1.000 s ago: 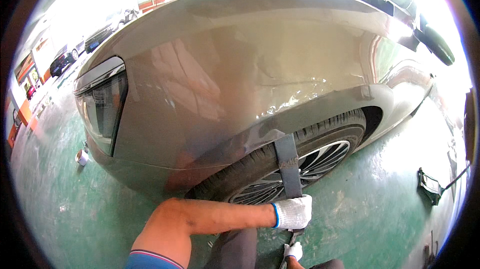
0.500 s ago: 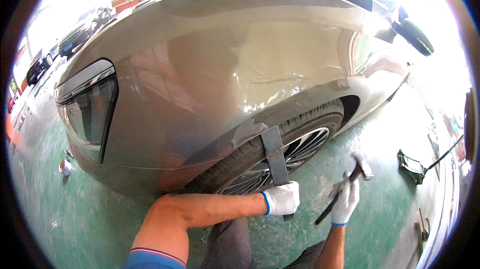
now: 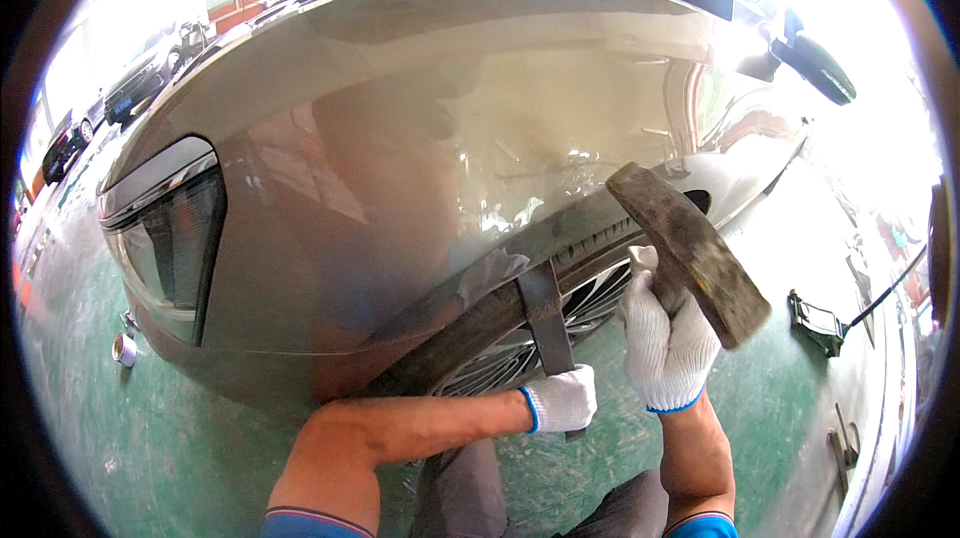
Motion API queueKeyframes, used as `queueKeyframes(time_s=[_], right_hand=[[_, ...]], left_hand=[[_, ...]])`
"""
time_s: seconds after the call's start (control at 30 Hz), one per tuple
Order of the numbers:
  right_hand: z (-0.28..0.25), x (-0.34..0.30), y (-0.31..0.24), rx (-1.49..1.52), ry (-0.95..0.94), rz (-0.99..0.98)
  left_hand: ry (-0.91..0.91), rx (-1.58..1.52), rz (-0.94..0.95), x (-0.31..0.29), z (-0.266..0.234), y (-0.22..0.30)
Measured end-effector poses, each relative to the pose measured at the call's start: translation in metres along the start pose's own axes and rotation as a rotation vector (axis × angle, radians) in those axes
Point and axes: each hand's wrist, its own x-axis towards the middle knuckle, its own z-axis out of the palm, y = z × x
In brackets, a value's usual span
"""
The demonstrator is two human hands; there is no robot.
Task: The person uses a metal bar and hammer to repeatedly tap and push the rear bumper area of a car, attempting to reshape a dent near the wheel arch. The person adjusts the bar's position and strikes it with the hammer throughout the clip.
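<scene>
My left hand (image 3: 560, 399), in a white knit glove with blue cuff, is closed round the lower part of a flat dark metal bar (image 3: 546, 318). The bar slants up across the wheel (image 3: 500, 353); its upper end is at the edge of the wheel arch on the tan car fender (image 3: 400, 158). My right hand (image 3: 668, 338), gloved alike, grips a hammer (image 3: 690, 256) and is raised to the right of the bar. The worn, blocky hammer head looms large in front of the rear part of the arch. Most of the handle is hidden by the glove.
The headlight (image 3: 165, 238) is at the left and the side mirror (image 3: 815, 68) at the upper right. A green-and-black floor tool (image 3: 818, 323) lies on the right. A small roll (image 3: 124, 349) sits on the green floor at the left. Other cars (image 3: 140, 83) stand behind.
My right hand has risen with the hammer, whose head now looks far larger. My left hand and the bar stay nearly in place. The whole view has shifted slightly.
</scene>
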Motion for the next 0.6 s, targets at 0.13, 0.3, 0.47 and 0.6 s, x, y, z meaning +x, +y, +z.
queueKeyframes(time_s=[0.13, 0.3, 0.47, 0.6], right_hand=[[0.004, 0.011, -0.006, -0.159, -0.004, -0.134], [0.004, 0.004, 0.002, -0.063, -0.006, -0.122], [0.008, 0.009, 0.004, -0.049, -0.028, -0.114], [0.008, 0.008, 0.003, -0.127, -0.046, -0.185]], left_hand=[[-0.012, 0.013, -0.029, 0.001, 0.002, 0.004], [0.003, -0.024, -0.033, -0.001, 0.007, 0.004], [0.021, -0.053, 0.009, -0.002, 0.011, 0.002], [0.021, -0.025, 0.008, -0.001, 0.006, 0.002]])
